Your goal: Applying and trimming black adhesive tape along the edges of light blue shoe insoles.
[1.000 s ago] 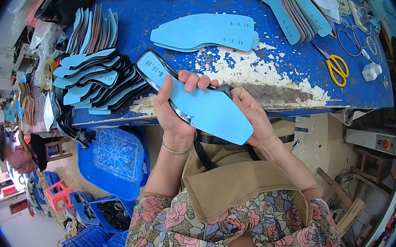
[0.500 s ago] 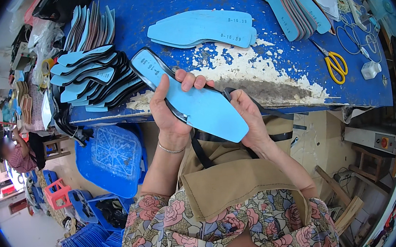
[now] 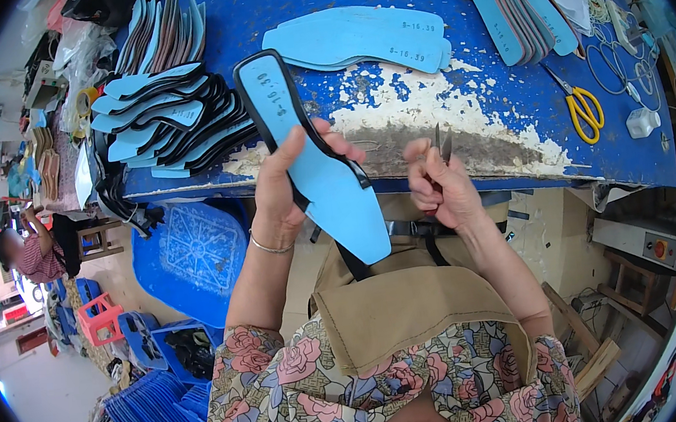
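My left hand (image 3: 279, 186) grips a light blue insole (image 3: 335, 199) with black edging along its upper part; the thumb lies on its face and the fingers wrap round its right edge. The edging's end sticks out slightly on the insole's right side. To the right, my right hand (image 3: 444, 187) is closed on small scissors (image 3: 446, 147), their pointed blades upward and slightly apart. Both hands are at the front edge of the worn blue table (image 3: 227, 21). Flat blue insoles (image 3: 352, 35) lie beyond them, and a pile of black-edged insoles (image 3: 168, 122) rests at the left.
Yellow-handled scissors (image 3: 585, 112), a small white bottle (image 3: 642, 121) and another insole stack (image 3: 510, 7) occupy the table's right side. More insoles (image 3: 161, 33) stand at the far left. Below the table is a blue plastic basin (image 3: 191, 263). Another person (image 3: 36, 253) is at far left.
My right hand has left the insole and moved right, now showing scissor blades. The black strip running from it has gone from view. My left hand has turned the insole more upright.
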Demonstrator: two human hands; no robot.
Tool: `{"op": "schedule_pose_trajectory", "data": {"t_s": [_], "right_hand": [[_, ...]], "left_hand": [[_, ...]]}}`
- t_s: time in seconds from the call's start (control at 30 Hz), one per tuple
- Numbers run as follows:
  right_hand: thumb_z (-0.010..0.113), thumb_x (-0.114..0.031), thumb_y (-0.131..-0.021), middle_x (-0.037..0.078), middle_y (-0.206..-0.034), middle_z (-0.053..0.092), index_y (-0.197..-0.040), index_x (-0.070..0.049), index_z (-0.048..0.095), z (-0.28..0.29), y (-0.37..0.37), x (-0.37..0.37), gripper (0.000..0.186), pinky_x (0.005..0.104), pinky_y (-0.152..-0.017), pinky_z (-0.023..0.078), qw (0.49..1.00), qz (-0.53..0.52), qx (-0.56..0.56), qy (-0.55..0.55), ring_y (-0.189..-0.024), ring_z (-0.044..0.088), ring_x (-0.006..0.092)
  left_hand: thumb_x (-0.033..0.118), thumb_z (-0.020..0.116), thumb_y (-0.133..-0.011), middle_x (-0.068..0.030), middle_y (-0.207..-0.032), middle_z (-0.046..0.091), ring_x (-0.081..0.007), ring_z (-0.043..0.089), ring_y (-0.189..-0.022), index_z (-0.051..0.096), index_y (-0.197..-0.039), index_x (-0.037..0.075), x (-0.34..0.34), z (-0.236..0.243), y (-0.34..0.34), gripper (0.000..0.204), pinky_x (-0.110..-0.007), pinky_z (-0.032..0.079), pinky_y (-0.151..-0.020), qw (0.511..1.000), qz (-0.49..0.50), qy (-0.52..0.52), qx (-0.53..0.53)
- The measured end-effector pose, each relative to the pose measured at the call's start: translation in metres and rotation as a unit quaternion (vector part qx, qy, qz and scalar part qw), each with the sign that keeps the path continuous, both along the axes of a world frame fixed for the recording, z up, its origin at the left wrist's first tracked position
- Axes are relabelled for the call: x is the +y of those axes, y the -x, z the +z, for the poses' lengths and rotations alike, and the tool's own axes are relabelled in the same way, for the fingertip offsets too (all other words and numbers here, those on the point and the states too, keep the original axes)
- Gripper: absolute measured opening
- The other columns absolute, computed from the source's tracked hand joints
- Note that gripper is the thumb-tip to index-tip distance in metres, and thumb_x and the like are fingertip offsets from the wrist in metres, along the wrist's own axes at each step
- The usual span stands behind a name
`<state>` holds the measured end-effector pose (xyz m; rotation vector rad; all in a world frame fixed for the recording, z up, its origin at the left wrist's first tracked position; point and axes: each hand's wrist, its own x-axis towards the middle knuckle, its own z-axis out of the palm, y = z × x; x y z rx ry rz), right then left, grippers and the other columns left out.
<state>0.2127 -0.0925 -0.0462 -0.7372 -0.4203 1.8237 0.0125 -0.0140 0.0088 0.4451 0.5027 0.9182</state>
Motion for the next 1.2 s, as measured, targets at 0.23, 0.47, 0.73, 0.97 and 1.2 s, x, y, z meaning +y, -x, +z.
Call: {"op": "schedule_pose_trajectory", "data": {"t_s": [0.23, 0.47, 0.73, 0.97, 1.2], "right_hand": [[0.051, -0.034, -0.091, -0.003, -0.064, 0.049, -0.073, -0.006, 0.053, 0.007, 0.010, 0.014, 0.033, 0.0207, -0.048, 0.033, 0.942, 0.060, -0.313, -0.107, -0.055, 0.043, 0.0035], [0.055, -0.029, -0.087, -0.003, -0.053, 0.047, -0.064, 0.001, 0.057, 0.013, 0.034, 0.012, 0.038, 0.0233, -0.050, 0.036, 0.914, 0.118, -0.353, -0.162, -0.054, 0.042, 0.0040], [0.052, -0.034, -0.088, 0.000, -0.062, 0.052, -0.073, -0.002, 0.056, -0.007, 0.045, -0.008, 0.036, 0.0227, -0.047, 0.034, 0.939, 0.029, -0.321, -0.120, -0.052, 0.043, 0.0055], [0.039, -0.052, -0.091, 0.002, -0.055, 0.049, -0.088, -0.003, 0.055, -0.003, 0.016, -0.012, 0.052, 0.0197, -0.038, 0.025, 0.972, 0.141, -0.179, -0.054, -0.039, 0.036, 0.0062], [0.045, -0.032, -0.095, -0.003, -0.057, 0.044, -0.067, -0.007, 0.046, -0.007, 0.020, -0.014, 0.038, 0.0215, -0.044, 0.027, 0.947, 0.037, -0.296, -0.122, -0.051, 0.037, 0.0040]], "left_hand": [[0.021, 0.066, -0.081, -0.0115, -0.083, 0.064, -0.0170, 0.062, -0.070, 0.061, -0.091, -0.001, -0.009, -0.008, 0.004, 0.025, -0.028, 0.053, -0.061, 0.954, -0.059, -0.110, 0.271], [0.021, 0.067, -0.080, -0.0095, -0.082, 0.064, -0.0139, 0.062, -0.069, 0.061, -0.093, 0.000, -0.016, -0.007, -0.003, 0.025, -0.027, 0.053, -0.060, 0.959, -0.050, -0.075, 0.269], [0.020, 0.068, -0.079, -0.0118, -0.081, 0.065, -0.0157, 0.063, -0.070, 0.061, -0.093, 0.000, -0.010, -0.008, -0.009, 0.026, -0.028, 0.054, -0.060, 0.945, -0.043, -0.130, 0.296], [0.019, 0.066, -0.081, -0.0126, -0.080, 0.065, -0.0166, 0.064, -0.068, 0.062, -0.091, -0.001, -0.007, -0.006, -0.004, 0.023, -0.028, 0.054, -0.059, 0.942, -0.076, -0.156, 0.288], [0.021, 0.066, -0.081, -0.0088, -0.075, 0.065, -0.0126, 0.062, -0.066, 0.065, -0.086, -0.001, -0.012, -0.008, -0.012, 0.023, -0.025, 0.050, -0.058, 0.935, -0.057, -0.170, 0.307]]}}
